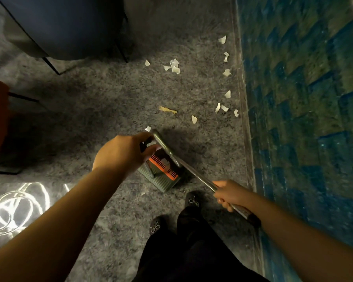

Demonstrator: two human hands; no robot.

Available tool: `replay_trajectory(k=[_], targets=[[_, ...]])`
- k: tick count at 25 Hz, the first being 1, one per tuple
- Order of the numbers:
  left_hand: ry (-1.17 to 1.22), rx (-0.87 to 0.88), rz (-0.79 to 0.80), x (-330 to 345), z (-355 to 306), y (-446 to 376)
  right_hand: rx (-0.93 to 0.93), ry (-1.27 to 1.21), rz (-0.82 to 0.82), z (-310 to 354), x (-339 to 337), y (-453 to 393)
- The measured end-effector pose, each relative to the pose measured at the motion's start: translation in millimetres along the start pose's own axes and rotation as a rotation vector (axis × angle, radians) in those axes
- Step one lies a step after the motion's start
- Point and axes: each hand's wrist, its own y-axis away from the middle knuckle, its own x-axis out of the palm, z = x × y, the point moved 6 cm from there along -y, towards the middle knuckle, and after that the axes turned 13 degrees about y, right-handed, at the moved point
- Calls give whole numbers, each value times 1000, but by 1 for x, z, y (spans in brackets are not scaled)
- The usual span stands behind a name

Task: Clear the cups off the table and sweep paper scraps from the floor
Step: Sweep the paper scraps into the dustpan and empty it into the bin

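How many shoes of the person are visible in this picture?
2. One shoe is on the floor just left of the right hand, below the dustpan. The other shoe is lower left of it. The dark trouser legs partly hide both.

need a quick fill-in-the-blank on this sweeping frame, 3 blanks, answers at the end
1. The right hand grips a long metal ____.
2. The left hand holds the upright handle of the green ____.
3. Torn white paper scraps lie on the grey ____, several close to the blue tiled wall.

Missing words: handle; dustpan; floor
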Motion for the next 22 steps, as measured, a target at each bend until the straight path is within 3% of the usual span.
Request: replay_trajectory(k=[6,10,16,22], targets=[[-8,34,-10,1,-7,4,-49,-86,-39,3,-22,27],[-10,35,-19,1,-5,6,-63,5,-112,23,-48,6],[-5,3,-47,-6,7,6,-24,-41,-7,34,-35,-33],[-44,-61,3,-12,11,1,-79,-48,58,31,-13,-4]])
